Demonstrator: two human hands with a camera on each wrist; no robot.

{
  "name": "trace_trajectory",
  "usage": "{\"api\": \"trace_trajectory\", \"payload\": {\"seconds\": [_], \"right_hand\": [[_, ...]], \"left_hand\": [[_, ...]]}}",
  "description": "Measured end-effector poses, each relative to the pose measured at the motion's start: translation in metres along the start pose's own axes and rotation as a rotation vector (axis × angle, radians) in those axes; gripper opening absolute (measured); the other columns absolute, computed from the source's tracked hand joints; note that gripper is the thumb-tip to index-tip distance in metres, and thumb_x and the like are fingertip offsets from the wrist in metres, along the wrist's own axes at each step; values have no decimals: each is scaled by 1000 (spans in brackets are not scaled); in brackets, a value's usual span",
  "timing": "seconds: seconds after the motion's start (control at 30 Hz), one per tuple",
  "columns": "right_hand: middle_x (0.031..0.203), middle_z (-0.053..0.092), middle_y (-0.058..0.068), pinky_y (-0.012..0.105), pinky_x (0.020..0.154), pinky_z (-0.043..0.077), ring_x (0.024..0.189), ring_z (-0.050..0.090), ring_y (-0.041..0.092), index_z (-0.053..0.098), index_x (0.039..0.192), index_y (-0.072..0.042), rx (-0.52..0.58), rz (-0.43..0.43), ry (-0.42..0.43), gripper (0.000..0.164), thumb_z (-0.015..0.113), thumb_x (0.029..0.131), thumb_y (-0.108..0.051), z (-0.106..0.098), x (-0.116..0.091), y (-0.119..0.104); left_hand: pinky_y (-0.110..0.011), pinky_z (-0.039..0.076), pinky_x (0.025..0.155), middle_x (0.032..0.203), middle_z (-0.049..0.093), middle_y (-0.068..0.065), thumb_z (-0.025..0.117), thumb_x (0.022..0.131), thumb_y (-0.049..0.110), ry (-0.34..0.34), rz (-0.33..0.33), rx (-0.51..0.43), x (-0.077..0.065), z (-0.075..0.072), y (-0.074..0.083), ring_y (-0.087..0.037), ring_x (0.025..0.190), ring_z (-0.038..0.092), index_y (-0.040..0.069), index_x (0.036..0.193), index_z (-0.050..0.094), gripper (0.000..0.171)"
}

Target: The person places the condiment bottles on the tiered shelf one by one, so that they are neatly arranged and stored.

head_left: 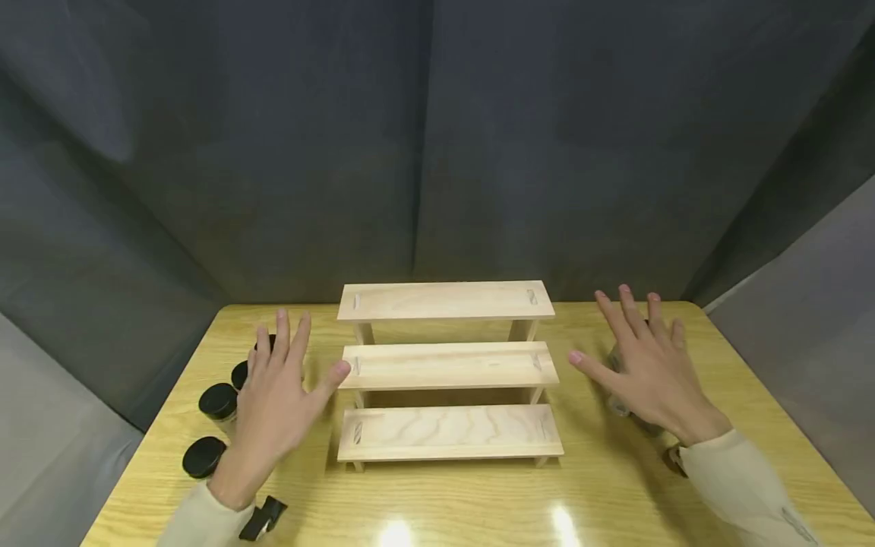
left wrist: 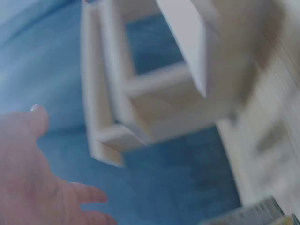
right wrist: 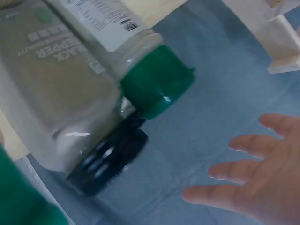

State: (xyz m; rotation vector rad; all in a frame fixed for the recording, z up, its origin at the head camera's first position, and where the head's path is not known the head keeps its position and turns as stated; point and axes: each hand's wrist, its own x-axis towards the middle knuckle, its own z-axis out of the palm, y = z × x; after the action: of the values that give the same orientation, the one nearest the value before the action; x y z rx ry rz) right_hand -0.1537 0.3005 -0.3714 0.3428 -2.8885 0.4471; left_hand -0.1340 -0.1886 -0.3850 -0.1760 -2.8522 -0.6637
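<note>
A three-step wooden display stand (head_left: 451, 366) occupies the middle of the table. To its left hovers my left hand (head_left: 273, 403), fingers spread, holding nothing; in the head view its thumb overlaps the end of the middle step. My right hand (head_left: 649, 372) is spread on the other side, also holding nothing, and partly hides some containers below it. The right wrist view shows these nearby: a black pepper bottle (right wrist: 51, 79) with a black lid and a bottle with a green cap (right wrist: 157, 82). Several black-lidded jars (head_left: 218, 400) stand beside my left hand. The left wrist view is blurred.
The light wooden table (head_left: 451, 494) has dark grey curtains (head_left: 307, 152) behind it and lighter grey cloth at both sides. A small black strap-like piece (head_left: 263, 519) shows by the left cuff. Part of a green object (right wrist: 23, 201) enters the right wrist view at lower left.
</note>
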Motion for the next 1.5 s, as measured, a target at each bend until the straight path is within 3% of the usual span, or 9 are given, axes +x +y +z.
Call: {"api": "trace_trajectory", "payload": {"seconds": [0.2,0.37,0.5,0.63,0.77,0.97,1.17,1.37,1.5], "right_hand": [[180,4,20,87,121,-10,161,-9,53,13,177,-19,59,-3,74,97,68,105,-56,-17,-21,-4],[176,20,26,85,125,0,161,2,56,25,174,-13,134,-11,160,92,75,103,-43,-32,-37,-4],[174,29,26,84,125,-1,160,9,57,33,172,-10,201,8,237,85,77,103,-32,-41,-52,1],[174,32,22,81,127,4,161,15,54,34,172,-14,231,56,285,84,78,102,-26,-49,-65,11],[175,31,20,85,124,13,159,22,54,29,174,-20,263,143,282,84,75,104,-27,-50,-78,22],[176,23,24,91,113,22,153,24,64,18,177,-21,308,319,222,85,69,109,-32,-38,-108,41],[174,20,34,88,110,31,143,32,70,10,175,-7,311,392,121,92,68,110,-38,-20,-127,58],[163,33,43,83,86,50,126,48,74,8,174,-2,286,486,-13,103,69,107,-50,-13,-136,68],[153,45,45,78,83,56,125,55,69,13,172,2,275,511,-68,104,72,105,-52,-11,-138,72]], "left_hand": [[-95,18,113,181,-5,-5,57,108,65,-35,-12,-123,-34,-13,27,-48,164,5,24,177,8,94],[-89,23,118,181,14,-8,63,107,62,-102,-89,-304,-60,-9,31,-50,160,22,19,176,17,94],[-79,40,117,178,24,-16,69,104,61,-179,-196,-417,-71,-2,25,-55,152,36,19,176,21,96],[-68,53,112,174,28,-25,75,103,53,-203,-269,-538,-71,11,12,-56,146,45,12,174,24,96],[-56,59,110,167,41,-24,76,105,44,-213,-340,-621,-68,23,-3,-46,139,55,5,169,33,86],[-32,67,89,132,68,-19,73,108,19,-211,-458,-841,-59,39,-11,-26,110,71,-3,156,49,58],[-34,71,76,101,75,-10,72,106,6,-210,-533,-984,-53,48,-11,-22,83,73,-9,142,59,41],[-35,71,72,93,72,-11,70,105,-1,-216,-560,-1044,-50,53,-12,-24,76,74,-12,136,59,34],[-36,72,74,94,74,-12,69,106,-1,-244,-563,-1096,-49,56,-14,-24,77,76,-13,139,55,38]]}}
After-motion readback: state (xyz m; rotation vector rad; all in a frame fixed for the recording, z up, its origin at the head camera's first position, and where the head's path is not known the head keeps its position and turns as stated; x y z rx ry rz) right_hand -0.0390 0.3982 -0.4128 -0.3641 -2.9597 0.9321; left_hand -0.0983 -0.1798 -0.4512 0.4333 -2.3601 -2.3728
